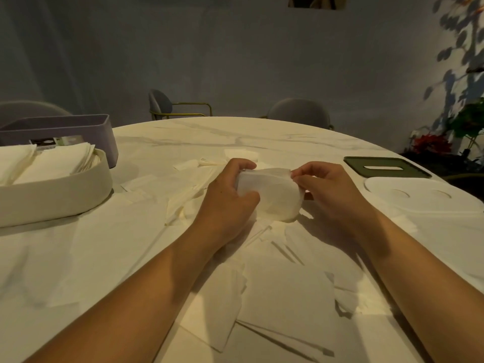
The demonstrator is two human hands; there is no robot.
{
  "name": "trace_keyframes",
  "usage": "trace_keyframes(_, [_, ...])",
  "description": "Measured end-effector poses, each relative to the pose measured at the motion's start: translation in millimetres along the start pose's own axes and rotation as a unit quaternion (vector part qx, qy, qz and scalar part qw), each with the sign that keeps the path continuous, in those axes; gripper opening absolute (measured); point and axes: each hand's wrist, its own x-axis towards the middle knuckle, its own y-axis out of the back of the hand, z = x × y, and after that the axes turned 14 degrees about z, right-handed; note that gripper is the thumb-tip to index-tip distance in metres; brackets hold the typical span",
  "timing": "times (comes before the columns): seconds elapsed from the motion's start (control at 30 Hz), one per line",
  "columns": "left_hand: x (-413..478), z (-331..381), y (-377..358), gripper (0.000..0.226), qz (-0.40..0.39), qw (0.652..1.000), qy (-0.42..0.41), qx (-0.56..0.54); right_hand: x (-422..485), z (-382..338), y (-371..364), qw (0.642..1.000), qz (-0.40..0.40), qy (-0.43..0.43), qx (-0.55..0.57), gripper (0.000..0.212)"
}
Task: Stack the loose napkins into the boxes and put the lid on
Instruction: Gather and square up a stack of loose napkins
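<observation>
Loose napkins litter the near worktop. I see the left hand gripping a napkin bundle and the right hand pinching its edge. Part-filled cream box and purple box sit far left; green lid and white lid right.

Round white marble-veined table. Behind it, grey padded chair with brass frame, second grey chair, third far left. Green leafy plant and red flowers at right.

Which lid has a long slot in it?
The dark green lid, farther back on the right. The white lid nearer has two round dents instead.
</observation>
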Motion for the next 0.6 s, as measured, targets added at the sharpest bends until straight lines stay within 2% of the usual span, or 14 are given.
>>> trace_keyframes(0.17, [0,-3,0,0.038,-0.005,1.000,-0.016,-0.009,1,-1,1,0.998,0.004,0.052,-0.029,0.016])
trace_keyframes(0.27, [1,-5,0,0.040,-0.005,1.000,-0.028,0.002,1,-4,6,0.999,-0.049,-0.005,-0.001,0.010])
trace_keyframes(0.37, [1,-5,0,0.041,-0.005,1.000,-0.029,0.010,8,1,8,0.978,-0.065,0.096,-0.176,0.035])
trace_keyframes(0.4, [1,-4,-1,0.041,-0.005,1.000,-0.029,0.010,8,1,8,0.971,-0.068,0.114,-0.201,0.044])
trace_keyframes(0.5, [1,-3,0,0.041,-0.002,0.999,-0.035,-0.001,12,6,10,0.965,-0.093,0.128,-0.207,0.072])
trace_keyframes(0.6, [0,0,1,0.042,-0.007,0.999,-0.032,-0.035,15,11,9,0.967,-0.105,0.127,-0.192,0.086])
